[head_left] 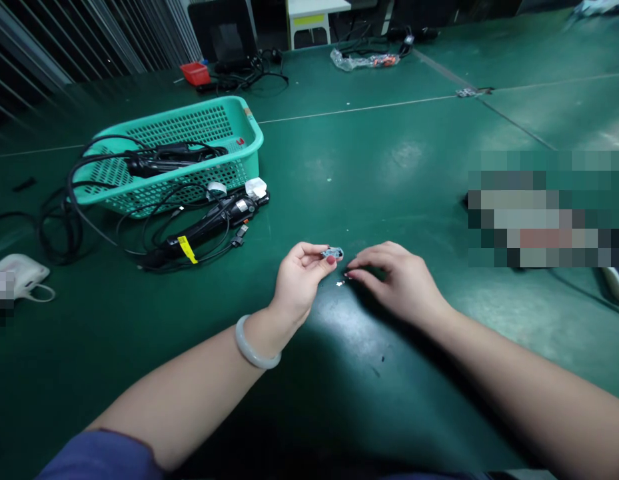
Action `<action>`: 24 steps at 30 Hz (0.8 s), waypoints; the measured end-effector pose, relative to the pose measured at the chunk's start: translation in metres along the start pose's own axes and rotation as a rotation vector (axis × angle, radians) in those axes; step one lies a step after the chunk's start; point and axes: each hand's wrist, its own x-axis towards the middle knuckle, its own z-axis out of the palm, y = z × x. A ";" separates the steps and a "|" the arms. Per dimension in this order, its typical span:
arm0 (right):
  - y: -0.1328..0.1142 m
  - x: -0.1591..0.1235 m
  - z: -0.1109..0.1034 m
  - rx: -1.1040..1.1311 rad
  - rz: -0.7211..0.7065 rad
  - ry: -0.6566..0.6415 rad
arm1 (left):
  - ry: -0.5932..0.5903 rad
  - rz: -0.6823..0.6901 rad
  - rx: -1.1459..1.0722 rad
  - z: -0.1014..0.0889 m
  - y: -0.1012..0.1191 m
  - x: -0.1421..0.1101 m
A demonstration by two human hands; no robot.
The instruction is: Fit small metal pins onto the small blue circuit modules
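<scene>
My left hand (pixel 302 273) pinches a small bluish-grey piece with a dark end (pixel 332 253) between thumb and fingers, held a little above the green table. It looks like a little circuit board, but its kind is too small to tell. Just to the right, my right hand (pixel 396 277) is low over the table with thumb and forefinger nearly together. A tiny bit shows at those fingertips; whether it is gripped or lies beneath them is unclear. Beside them on the table lies a small shiny scrap (pixel 340 284).
Left of my hands stands a turquoise basket (pixel 189 180) with black corded tools. A black corded tool with a yellow tag (pixel 209 230) lies before it. Further back are a red tray (pixel 194 73), cables and a plastic bag (pixel 362 60). Blurred-out items (pixel 534 213) sit at right.
</scene>
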 end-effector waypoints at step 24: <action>0.007 0.002 0.006 0.230 0.174 0.057 | -0.015 -0.009 0.058 0.000 -0.001 -0.003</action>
